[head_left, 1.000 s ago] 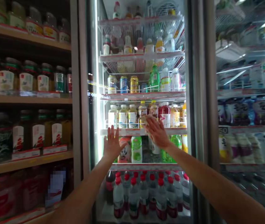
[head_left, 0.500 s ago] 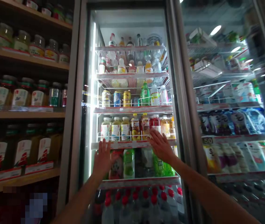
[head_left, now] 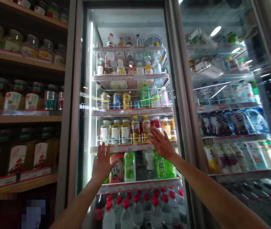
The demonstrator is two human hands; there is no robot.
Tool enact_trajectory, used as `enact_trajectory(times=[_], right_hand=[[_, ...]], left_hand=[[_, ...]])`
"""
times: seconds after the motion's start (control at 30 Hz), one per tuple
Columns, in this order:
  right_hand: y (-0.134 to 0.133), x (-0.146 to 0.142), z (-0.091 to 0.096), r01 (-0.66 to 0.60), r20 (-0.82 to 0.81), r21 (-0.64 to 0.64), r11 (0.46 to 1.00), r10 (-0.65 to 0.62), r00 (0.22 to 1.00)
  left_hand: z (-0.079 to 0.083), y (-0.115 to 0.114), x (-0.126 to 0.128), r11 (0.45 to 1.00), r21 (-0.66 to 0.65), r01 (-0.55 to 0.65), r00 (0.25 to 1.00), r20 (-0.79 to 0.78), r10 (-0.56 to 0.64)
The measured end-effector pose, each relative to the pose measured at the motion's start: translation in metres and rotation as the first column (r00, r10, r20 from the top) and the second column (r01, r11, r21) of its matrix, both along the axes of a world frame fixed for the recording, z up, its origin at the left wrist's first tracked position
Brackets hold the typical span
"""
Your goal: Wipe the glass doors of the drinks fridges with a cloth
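Observation:
Both my hands lie flat against the glass door (head_left: 87,95) of a lit drinks cooler. My left hand (head_left: 102,162) is open, fingers spread, over the shelf edge and a pink-labelled bottle (head_left: 116,168). My right hand (head_left: 161,143) is open too, fingers stretched up and left, in front of the row of yellow and red bottled drinks (head_left: 135,130). Neither hand holds anything. Green bottles (head_left: 160,165) stand just below my right wrist, behind the glass.
Red-capped water bottles (head_left: 137,210) fill the cooler's bottom shelf; cans (head_left: 116,101) sit higher up. Wooden shelves (head_left: 23,118) with jars and bottles stand on the left. A second glass-fronted cooler (head_left: 233,127) is on the right.
The view has tilted upward and pulled back a little since a second ago. Both hands stay flat on the glass at about the same shelf; the right one has edged slightly left.

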State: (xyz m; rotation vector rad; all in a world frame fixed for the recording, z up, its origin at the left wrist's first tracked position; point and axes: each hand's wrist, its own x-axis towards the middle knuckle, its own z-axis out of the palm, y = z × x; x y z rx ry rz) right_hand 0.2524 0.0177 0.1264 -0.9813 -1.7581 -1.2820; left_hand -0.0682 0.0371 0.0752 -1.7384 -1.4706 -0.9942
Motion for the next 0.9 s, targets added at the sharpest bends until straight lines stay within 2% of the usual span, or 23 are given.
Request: enact_trajectory(times=[0.1, 0.17, 0.2, 0.27, 0.33, 0.4, 0.43, 0.5, 0.6, 0.67, 0.77, 0.83, 0.9], right_hand=[[0.004, -0.001, 0.020, 0.057, -0.277, 0.070, 0.996, -0.035, 0.960], [0.008, -0.012, 0.024, 0.084, -0.389, 0.085, 0.993, -0.045, 0.920], [0.010, -0.021, 0.021, 0.072, -0.356, 0.078, 0.994, -0.039, 0.934], [0.014, -0.041, 0.009, -0.001, -0.105, 0.036, 0.999, 0.005, 0.994], [0.015, -0.055, -0.001, -0.072, 0.195, -0.022, 0.997, 0.075, 0.978], [0.016, -0.059, 0.000, -0.097, 0.313, -0.045, 0.994, 0.106, 0.944], [0.016, -0.057, 0.006, -0.092, 0.277, -0.032, 0.995, 0.097, 0.956], [0.017, -0.051, 0.024, -0.058, 0.083, 0.015, 0.998, 0.056, 0.995], [0.020, -0.048, 0.043, -0.008, -0.179, 0.073, 0.997, 0.021, 0.984], [0.022, -0.055, 0.041, -0.029, -0.153, 0.066, 0.997, 0.038, 0.987], [0.023, -0.074, 0.024, -0.083, 0.021, 0.002, 0.997, 0.083, 0.996], [0.025, -0.083, 0.015, -0.099, 0.047, -0.008, 0.995, 0.099, 0.994], [0.026, -0.086, 0.012, -0.123, 0.021, 0.013, 0.992, 0.122, 0.992]], left_hand=[[-0.002, 0.002, -0.002, 0.999, 0.033, 0.021, 1.000, -0.008, -0.021], [-0.002, 0.003, -0.002, 0.999, 0.035, 0.023, 1.000, 0.001, -0.023], [-0.002, 0.003, -0.002, 0.999, 0.036, 0.024, 1.000, 0.006, -0.024], [-0.003, 0.003, -0.001, 0.999, 0.045, 0.029, 1.000, 0.010, -0.029], [-0.004, 0.003, 0.000, 0.997, 0.064, 0.035, 0.999, 0.005, -0.036], [-0.005, 0.004, 0.001, 0.995, 0.090, 0.039, 0.999, -0.002, -0.039], [-0.006, 0.005, 0.001, 0.994, 0.103, 0.039, 0.999, -0.005, -0.039], [-0.007, 0.006, 0.002, 0.993, 0.114, 0.032, 0.999, -0.007, -0.032], [-0.010, 0.003, 0.003, 0.996, 0.091, 0.011, 1.000, 0.008, -0.012], [-0.010, -0.002, 0.006, 0.998, 0.063, 0.005, 0.999, 0.032, -0.007], [-0.004, -0.012, 0.019, 0.997, 0.066, 0.049, 0.996, 0.068, -0.053], [0.005, -0.017, 0.036, 0.976, 0.120, 0.180, 0.982, 0.037, -0.186], [0.017, -0.018, 0.058, 0.912, 0.167, 0.375, 0.925, -0.007, -0.380]])
